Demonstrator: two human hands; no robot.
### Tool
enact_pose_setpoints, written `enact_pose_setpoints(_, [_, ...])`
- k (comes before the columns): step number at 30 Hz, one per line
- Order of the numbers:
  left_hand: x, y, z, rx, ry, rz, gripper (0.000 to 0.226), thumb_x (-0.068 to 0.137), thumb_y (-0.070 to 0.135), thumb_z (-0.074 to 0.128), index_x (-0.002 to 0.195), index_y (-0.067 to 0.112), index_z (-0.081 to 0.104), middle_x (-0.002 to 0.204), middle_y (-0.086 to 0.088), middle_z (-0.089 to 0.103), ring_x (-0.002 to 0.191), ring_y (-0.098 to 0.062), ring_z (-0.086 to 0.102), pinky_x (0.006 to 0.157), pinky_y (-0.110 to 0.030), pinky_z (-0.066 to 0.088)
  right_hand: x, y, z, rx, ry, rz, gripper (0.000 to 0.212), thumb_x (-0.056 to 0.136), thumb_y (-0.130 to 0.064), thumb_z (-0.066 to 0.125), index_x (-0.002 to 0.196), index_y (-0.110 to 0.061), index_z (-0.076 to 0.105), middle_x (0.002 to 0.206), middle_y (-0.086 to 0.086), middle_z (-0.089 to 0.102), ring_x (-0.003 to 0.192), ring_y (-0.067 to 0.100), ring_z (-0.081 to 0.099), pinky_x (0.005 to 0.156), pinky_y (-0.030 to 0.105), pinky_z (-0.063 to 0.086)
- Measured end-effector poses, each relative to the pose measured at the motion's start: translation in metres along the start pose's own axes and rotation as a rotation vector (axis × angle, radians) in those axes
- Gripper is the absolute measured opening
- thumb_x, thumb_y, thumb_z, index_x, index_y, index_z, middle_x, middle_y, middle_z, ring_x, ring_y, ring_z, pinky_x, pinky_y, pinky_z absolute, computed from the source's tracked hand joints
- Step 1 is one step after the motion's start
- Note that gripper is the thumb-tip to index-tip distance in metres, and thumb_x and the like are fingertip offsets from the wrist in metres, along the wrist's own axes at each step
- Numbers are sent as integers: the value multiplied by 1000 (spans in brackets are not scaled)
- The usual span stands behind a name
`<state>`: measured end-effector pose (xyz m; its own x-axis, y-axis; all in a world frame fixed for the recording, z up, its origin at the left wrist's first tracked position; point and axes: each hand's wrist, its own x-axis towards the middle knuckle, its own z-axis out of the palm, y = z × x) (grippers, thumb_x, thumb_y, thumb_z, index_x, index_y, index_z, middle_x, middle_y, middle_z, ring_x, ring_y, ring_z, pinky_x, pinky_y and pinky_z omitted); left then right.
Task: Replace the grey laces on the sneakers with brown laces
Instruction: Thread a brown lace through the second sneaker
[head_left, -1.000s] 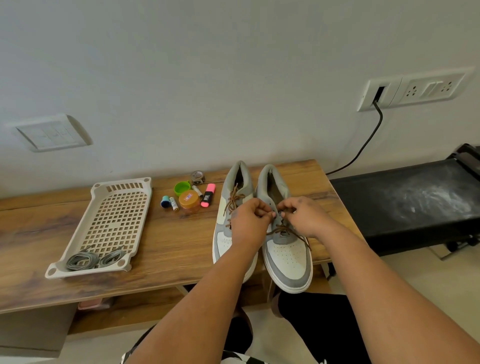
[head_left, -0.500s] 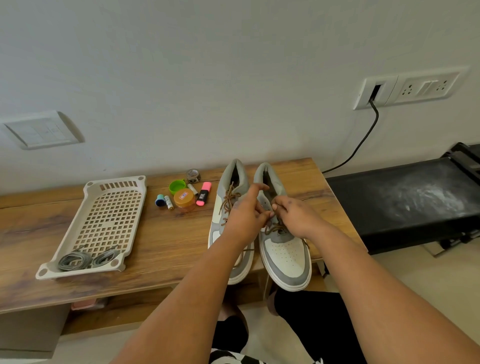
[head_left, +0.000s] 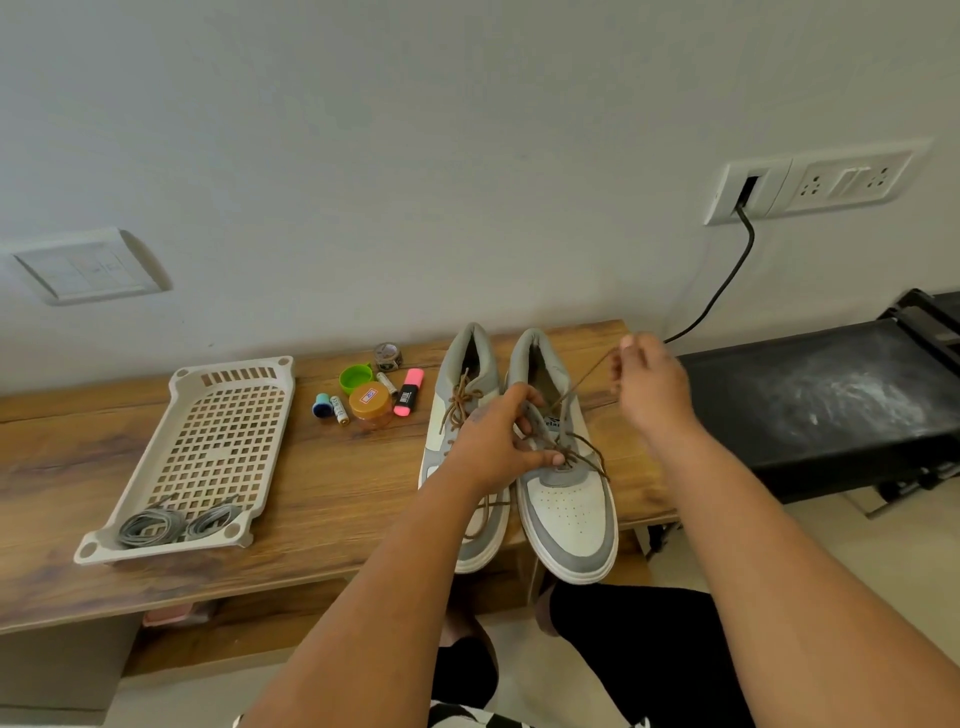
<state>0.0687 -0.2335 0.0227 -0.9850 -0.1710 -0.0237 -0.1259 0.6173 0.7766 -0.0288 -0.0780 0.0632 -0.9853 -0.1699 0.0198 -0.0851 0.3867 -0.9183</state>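
Pulling brown lace (head_left: 582, 384) taut: R hand (head_left: 652, 389), down at the eyelets 0.5 s ago, now pinches its end up high; L hand (head_left: 493, 441) pinches crossing on right sneaker (head_left: 569, 499) at table's front-right edge. Lacing nearly done.

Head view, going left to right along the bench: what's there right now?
Tray holding grey laces → blue cap → orange-lidded jar → pink highlighter → left sneaker → right sneaker → right hand pulling the brown lace.
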Motion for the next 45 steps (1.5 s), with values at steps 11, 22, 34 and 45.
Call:
enact_pose_setpoints(11, [-2,-3,-1,92,-2,23,75,64,39,90,126,33,47,100,10,57,96,-10,53,77,-20,44,-7,7,-13,-566,-482,-59,24,83,-50,70,95,-31,61,94,-12,57,87,9,54,74,30,46])
enact_pose_setpoints(22, [-7,3,-5,186,-15,-5,81,61,46,90,127,36,45,109,11,58,104,-10,55,88,-30,49,3,-1,-23,875,-184,321,27,104,-28,41,86,-17,58,87,3,71,93,21,67,81,36,52])
enact_pose_setpoints(34, [-5,2,-2,171,43,0,40,89,35,69,125,33,50,98,9,64,94,-9,60,87,-35,53,-7,4,-7,-706,-535,-141,21,79,-32,80,93,-31,65,94,-11,58,79,1,49,61,17,34])
enact_pose_setpoints(45, [-2,2,7,377,74,33,44,95,18,61,130,31,39,102,1,64,94,-17,62,82,-38,56,2,17,-10,-316,-396,-62,15,88,-41,67,85,-26,65,96,-4,63,93,15,58,79,33,48])
